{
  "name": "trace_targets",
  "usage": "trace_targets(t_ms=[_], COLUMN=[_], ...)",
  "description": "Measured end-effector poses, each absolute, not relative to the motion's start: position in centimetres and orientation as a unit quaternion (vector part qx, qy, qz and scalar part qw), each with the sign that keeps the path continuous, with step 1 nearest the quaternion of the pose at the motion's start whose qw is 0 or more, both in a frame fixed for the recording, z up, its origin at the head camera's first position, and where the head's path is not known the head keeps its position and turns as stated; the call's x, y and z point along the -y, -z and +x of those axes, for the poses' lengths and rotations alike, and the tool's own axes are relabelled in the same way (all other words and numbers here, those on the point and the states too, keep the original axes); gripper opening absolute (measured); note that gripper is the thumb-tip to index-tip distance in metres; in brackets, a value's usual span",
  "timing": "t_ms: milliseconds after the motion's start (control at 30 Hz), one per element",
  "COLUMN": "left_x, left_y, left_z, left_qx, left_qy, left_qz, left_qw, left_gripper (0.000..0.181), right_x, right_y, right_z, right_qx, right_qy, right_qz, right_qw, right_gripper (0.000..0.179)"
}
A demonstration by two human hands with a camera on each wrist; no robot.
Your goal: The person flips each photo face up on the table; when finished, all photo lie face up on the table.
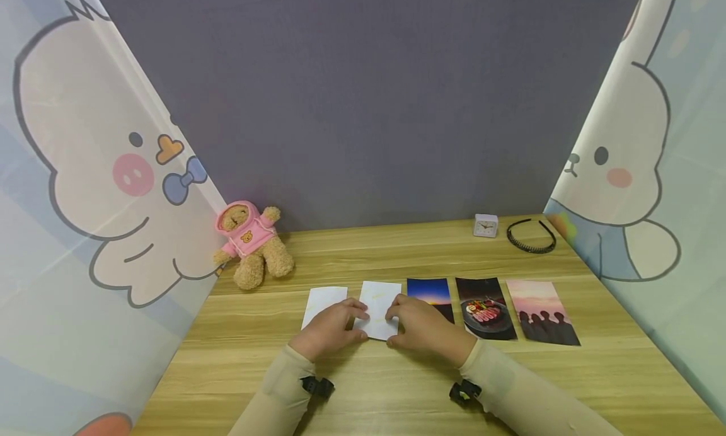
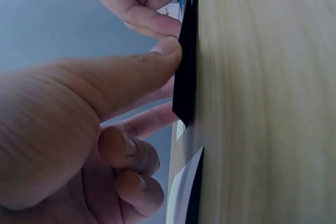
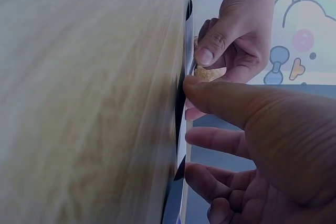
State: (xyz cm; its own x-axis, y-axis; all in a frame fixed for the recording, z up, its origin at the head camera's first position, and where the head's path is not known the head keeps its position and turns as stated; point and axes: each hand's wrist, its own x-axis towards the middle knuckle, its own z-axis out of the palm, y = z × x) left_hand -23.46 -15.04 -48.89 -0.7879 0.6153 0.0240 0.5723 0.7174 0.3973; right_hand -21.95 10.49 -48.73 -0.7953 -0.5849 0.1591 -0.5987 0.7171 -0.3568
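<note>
Centred on the wooden table is a face-down photo card (image 1: 379, 297), white back up with faint yellow marks. My left hand (image 1: 331, 327) pinches its left side with thumb and index finger, while my right hand (image 1: 424, 326) pinches the right side. Its dark underside (image 2: 187, 77) shows in the left wrist view, where the near edge looks slightly off the table. Another white-backed card (image 1: 322, 300) lies partly behind my left hand. To the right, a sunset photo (image 1: 426, 291) is partly covered by my right hand. Face-up photos of a steak plate (image 1: 484, 310) and silhouetted figures (image 1: 541, 307) follow.
A teddy bear in a pink hoodie (image 1: 249, 240) leans at the back left. At the back right stand a small white clock (image 1: 485, 225) and a black headband (image 1: 531, 249). A grey panel (image 1: 368, 108) and cartoon-printed side curtains enclose the table.
</note>
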Motion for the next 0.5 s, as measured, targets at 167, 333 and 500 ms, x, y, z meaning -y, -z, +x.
trace_targets(t_ms=[167,333,500], left_x=[15.14,15.23,15.42], left_y=[48.74,48.58,48.73], left_z=[-23.30,-23.28,-23.58], left_qx=[-0.923,-0.918,-0.912], left_qy=[-0.206,-0.236,-0.262], left_qz=[0.320,0.310,0.304], left_qw=[0.065,0.080,0.083], left_gripper=[0.034,0.030,0.029], right_x=[-10.51,-10.64,-10.82], right_y=[48.80,48.80,48.74], right_z=[-21.98,-22.00,-22.02], right_qx=[0.927,0.924,0.921], right_qy=[-0.192,-0.186,-0.194], right_qz=[0.322,0.332,0.336], right_qw=[0.020,0.028,0.027], right_gripper=[0.036,0.028,0.017])
